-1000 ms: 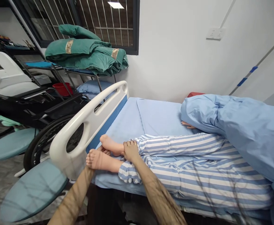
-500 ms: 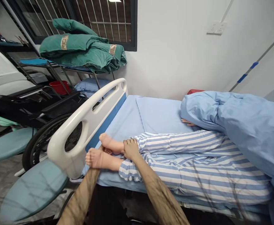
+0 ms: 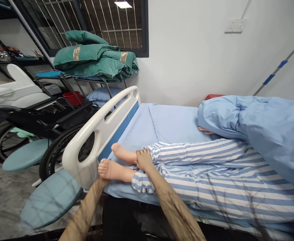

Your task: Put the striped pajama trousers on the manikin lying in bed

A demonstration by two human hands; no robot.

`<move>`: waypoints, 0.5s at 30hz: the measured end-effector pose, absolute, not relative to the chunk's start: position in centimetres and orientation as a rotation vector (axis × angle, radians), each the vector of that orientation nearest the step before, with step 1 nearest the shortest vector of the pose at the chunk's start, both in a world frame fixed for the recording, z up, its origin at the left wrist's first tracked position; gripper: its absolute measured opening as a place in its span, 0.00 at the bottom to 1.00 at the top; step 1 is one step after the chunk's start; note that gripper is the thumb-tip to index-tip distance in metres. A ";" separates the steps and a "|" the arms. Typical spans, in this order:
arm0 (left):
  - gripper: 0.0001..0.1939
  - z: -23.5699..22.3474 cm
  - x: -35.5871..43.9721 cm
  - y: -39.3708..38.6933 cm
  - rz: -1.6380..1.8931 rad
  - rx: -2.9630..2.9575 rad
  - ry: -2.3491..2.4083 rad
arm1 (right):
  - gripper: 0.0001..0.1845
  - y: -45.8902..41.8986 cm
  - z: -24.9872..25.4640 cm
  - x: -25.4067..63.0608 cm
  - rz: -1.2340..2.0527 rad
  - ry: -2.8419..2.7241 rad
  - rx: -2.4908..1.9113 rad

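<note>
1. Sliding rightward in view since the earlier frame, the curved white plastic bed rail [image 3: 94, 140] is standing just left of both hands.
2. Blue-and-white striped pyjama legs of a lifelike mannequin [image 3: 199, 180] are stretching away right of the right hand [image 3: 144, 160], which is resting spread across the ankle.
3. Left forearm [image 3: 86, 207] is reaching beneath the pale bare foot [image 3: 114, 169], hiding the left hand; its grip cannot be told.
4. Risk: the rail is crowding that forearm, and the smooth heel could be slipping if the hidden hold is loose.

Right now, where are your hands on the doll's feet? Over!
Right hand on the manikin's far ankle. Left hand mostly hidden behind the near foot. White bed rail right beside the left arm.
</note>
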State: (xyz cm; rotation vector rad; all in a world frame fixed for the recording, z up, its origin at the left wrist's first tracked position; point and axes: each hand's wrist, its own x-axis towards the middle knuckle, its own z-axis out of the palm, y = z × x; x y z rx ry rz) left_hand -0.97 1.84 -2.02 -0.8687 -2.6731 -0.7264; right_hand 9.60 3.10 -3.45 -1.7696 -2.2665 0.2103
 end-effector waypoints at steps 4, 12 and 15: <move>0.19 -1.8 -0.8 1.6 -0.759 -0.844 -2.682 | 0.29 2.4 -4.6 11.1 0.167 -2.261 -1.733; 0.23 -1.9 -0.8 1.6 -0.754 -0.847 -2.671 | 0.29 2.6 -4.8 10.8 0.154 -2.253 -1.724; 0.23 -1.4 -1.1 1.6 -0.869 -0.845 -2.733 | 0.29 2.7 -4.9 10.9 0.155 -2.262 -1.717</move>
